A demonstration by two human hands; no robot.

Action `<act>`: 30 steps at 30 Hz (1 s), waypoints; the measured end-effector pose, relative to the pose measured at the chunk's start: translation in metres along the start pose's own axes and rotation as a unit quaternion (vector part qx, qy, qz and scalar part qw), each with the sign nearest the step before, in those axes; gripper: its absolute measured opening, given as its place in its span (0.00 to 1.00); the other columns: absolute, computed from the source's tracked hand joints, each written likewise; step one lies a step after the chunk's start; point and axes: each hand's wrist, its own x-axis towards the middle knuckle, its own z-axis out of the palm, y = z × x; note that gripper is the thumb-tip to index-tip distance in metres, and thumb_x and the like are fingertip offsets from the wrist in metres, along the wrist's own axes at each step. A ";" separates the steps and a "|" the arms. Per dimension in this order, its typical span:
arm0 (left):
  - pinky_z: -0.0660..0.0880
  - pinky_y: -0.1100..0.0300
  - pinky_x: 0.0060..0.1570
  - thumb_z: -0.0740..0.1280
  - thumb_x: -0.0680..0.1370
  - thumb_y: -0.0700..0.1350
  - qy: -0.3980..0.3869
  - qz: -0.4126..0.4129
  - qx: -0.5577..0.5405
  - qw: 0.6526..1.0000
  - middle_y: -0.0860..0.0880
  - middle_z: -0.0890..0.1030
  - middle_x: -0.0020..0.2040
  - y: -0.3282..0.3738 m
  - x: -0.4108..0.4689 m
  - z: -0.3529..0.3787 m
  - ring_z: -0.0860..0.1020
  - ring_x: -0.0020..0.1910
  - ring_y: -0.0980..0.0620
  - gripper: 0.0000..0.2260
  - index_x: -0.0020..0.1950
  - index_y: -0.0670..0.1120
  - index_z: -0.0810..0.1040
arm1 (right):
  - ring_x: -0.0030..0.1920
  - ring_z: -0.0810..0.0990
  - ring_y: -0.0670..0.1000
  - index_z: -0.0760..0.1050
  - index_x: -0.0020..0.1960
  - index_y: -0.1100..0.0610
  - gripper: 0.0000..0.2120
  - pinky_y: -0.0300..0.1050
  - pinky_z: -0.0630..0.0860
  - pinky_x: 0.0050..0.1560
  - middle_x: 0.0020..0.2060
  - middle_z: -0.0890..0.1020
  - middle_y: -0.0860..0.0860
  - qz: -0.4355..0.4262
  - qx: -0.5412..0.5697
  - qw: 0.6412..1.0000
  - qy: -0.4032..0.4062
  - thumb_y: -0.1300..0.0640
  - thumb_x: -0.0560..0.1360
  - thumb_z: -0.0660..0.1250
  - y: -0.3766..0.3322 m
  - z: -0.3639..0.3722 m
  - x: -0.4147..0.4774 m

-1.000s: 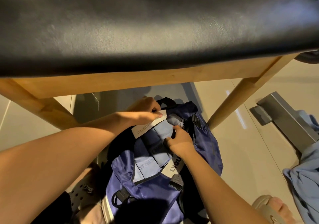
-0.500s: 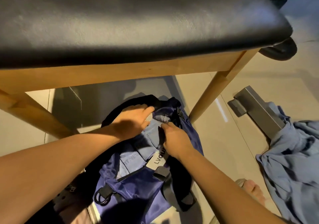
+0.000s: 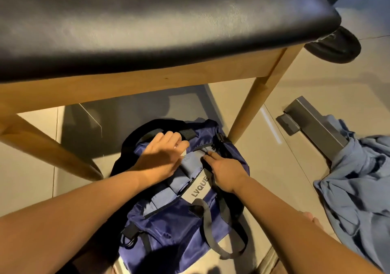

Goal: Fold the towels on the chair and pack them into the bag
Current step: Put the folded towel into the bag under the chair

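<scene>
Bag (image 3: 173, 231) on the floor under the chair (image 3: 147, 31), mouth open, folded blue towels (image 3: 190, 166) packed inside. Left hand (image 3: 162, 157) flat on the towels near the far rim, fingers straight and together, pressing down. Right hand (image 3: 226, 174) just beside it at the zip (image 3: 207, 150), forefinger out, possibly pinching the pull; grip impossible to tell in the shadow.

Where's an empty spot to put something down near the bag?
Bare floor lies between the right chair leg, the grey metal block and the blue cloth heap. More tile lies left of the left chair leg. Crowded: under the chair, where the left hand and right hand are on the bag.
</scene>
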 end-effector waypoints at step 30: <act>0.38 0.46 0.79 0.56 0.77 0.72 -0.257 -0.033 -0.029 0.965 0.44 0.48 0.84 0.007 0.014 0.050 0.43 0.83 0.46 0.39 0.83 0.54 0.54 | 0.52 0.77 0.56 0.80 0.52 0.56 0.22 0.52 0.74 0.51 0.50 0.77 0.52 0.183 0.179 0.963 0.079 0.43 0.85 0.53 0.011 0.049 -0.069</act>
